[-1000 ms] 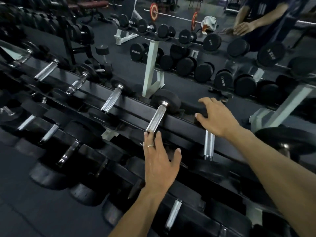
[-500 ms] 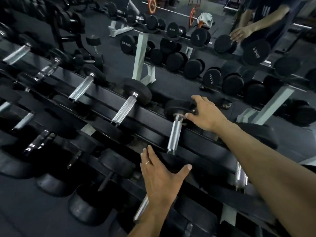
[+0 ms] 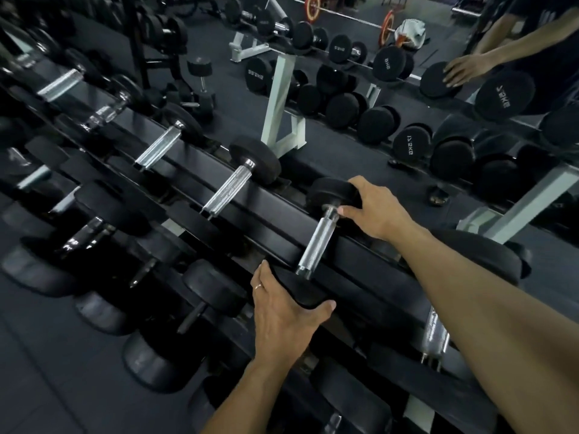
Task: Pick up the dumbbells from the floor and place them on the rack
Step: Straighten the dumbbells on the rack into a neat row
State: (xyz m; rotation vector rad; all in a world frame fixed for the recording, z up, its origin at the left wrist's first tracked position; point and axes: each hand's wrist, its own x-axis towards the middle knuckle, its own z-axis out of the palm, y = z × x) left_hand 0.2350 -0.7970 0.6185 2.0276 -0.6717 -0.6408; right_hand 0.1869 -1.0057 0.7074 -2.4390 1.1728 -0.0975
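On the rack: the dumbbell (image 3: 318,242) lies across the top tier of the rack (image 3: 275,227).
Right hand (image 3: 376,211): fingers curl over its far head.
Left hand (image 3: 282,311): cups its near head.
Handling: probably heavy, rigid; the knurled handle gives the surest grip.

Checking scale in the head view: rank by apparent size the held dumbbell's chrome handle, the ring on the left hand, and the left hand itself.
1. Left hand
2. Chrome handle, farther off, so unsure
3. Ring
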